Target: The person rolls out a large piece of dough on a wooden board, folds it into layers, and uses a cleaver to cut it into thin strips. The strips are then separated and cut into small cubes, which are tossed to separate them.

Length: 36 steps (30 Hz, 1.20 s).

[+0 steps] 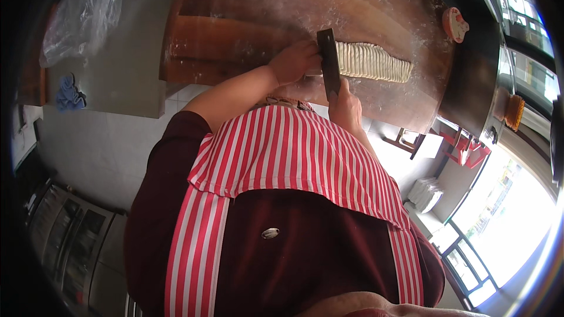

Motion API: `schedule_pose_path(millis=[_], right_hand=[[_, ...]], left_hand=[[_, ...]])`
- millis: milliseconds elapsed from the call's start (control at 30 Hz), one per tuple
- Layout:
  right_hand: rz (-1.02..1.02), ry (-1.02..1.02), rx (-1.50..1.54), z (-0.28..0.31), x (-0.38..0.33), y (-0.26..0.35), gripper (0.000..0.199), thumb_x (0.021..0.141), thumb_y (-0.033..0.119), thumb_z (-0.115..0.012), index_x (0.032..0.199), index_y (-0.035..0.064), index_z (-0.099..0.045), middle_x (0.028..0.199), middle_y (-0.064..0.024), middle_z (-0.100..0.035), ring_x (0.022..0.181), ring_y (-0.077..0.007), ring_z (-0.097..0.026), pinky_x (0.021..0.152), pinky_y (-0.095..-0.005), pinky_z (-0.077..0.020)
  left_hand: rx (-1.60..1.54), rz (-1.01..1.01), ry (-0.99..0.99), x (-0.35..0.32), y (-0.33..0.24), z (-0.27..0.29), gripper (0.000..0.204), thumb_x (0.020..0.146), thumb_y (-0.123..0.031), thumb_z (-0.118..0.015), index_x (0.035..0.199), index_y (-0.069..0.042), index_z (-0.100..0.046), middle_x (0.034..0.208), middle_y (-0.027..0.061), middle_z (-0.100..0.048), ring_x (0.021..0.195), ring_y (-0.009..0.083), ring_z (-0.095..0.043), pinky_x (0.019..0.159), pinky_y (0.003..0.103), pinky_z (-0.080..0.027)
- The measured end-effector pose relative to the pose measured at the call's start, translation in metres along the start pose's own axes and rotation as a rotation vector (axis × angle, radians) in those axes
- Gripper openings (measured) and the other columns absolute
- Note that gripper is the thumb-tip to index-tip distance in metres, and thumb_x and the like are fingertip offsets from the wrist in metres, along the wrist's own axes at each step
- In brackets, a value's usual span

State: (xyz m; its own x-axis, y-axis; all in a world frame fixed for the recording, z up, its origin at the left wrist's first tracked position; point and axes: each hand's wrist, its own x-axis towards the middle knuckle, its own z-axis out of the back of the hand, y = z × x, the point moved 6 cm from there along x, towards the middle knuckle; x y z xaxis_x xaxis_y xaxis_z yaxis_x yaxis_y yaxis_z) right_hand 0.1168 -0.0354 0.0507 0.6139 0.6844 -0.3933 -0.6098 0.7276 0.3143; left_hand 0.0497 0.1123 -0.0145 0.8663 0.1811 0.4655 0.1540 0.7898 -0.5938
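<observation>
Dough is apparently being sliced by near edge of bench | cleaver is being gripped by right hand, grip of left hand being hidden | even spacing probably being required next

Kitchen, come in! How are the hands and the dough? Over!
Right hand gripping cleaver. Left hand close by the cleaver's left side. Sliced dough lined up on its right. Maybe in the way: that left hand.

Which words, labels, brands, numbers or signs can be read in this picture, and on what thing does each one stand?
None can be read.
Small oval plate on the dark top: any marking is too small and blurred.
Knife and striped apron: no writing is visible.
</observation>
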Motion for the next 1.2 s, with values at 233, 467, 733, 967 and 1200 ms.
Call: schedule_pose_path(millis=[233, 467, 733, 967, 1200], right_hand=[[0.096, -0.064, 0.064, 0.018, 0.052, 0.03, 0.026, 0.091, 0.015, -0.052, 0.115, 0.0066, -0.045, 0.076, -0.0289, -0.065, 0.078, -0.0502, -0.063, 0.072, -0.0592, -0.0459], [0.013, 0.01, 0.015, -0.005, 0.006, 0.01, 0.026, 0.091, 0.015, -0.051, 0.115, 0.008, -0.045, 0.077, -0.0296, -0.065, 0.077, -0.0499, -0.063, 0.07, -0.059, -0.0456], [0.142, -0.065, 0.06, 0.016, 0.031, 0.031, 0.024, 0.091, 0.015, -0.053, 0.113, 0.0057, -0.046, 0.076, -0.0283, -0.065, 0.075, -0.0486, -0.064, 0.067, -0.0583, -0.0462], [0.085, -0.03, 0.015, -0.01, 0.029, 0.031, 0.026, 0.09, 0.013, -0.05, 0.115, 0.008, -0.046, 0.078, -0.0291, -0.065, 0.08, -0.0471, -0.065, 0.069, -0.0572, -0.0476], [0.111, 0.007, 0.057, 0.014, 0.019, 0.042, 0.026, 0.091, 0.014, -0.048, 0.115, 0.0068, -0.047, 0.078, -0.0295, -0.065, 0.079, -0.0486, -0.064, 0.071, -0.0587, -0.0464]], left_hand=[[-0.002, 0.092, 0.095, -0.008, 0.003, -0.001, 0.026, 0.079, -0.011, -0.06, 0.104, -0.01, -0.065, 0.118, 0.0098, -0.061, 0.117, 0.0321, -0.054, 0.1, 0.041, -0.046], [0.046, 0.016, -0.008, -0.007, -0.001, 0.009, 0.018, 0.08, -0.011, -0.058, 0.096, -0.012, -0.065, 0.114, 0.0095, -0.06, 0.115, 0.0308, -0.054, 0.099, 0.041, -0.046], [0.074, 0.132, -0.066, -0.016, -0.001, 0.016, 0.022, 0.079, -0.01, -0.059, 0.1, -0.01, -0.066, 0.122, 0.0087, -0.06, 0.121, 0.0294, -0.052, 0.1, 0.04, -0.046], [0.06, 0.071, -0.055, -0.016, -0.002, 0.016, 0.021, 0.077, -0.01, -0.06, 0.097, -0.009, -0.067, 0.115, 0.0091, -0.061, 0.11, 0.0308, -0.056, 0.095, 0.041, -0.048], [0.136, 0.135, -0.101, -0.024, -0.002, 0.027, 0.023, 0.078, -0.008, -0.058, 0.1, -0.008, -0.065, 0.114, 0.0099, -0.06, 0.111, 0.0323, -0.056, 0.096, 0.043, -0.047]])
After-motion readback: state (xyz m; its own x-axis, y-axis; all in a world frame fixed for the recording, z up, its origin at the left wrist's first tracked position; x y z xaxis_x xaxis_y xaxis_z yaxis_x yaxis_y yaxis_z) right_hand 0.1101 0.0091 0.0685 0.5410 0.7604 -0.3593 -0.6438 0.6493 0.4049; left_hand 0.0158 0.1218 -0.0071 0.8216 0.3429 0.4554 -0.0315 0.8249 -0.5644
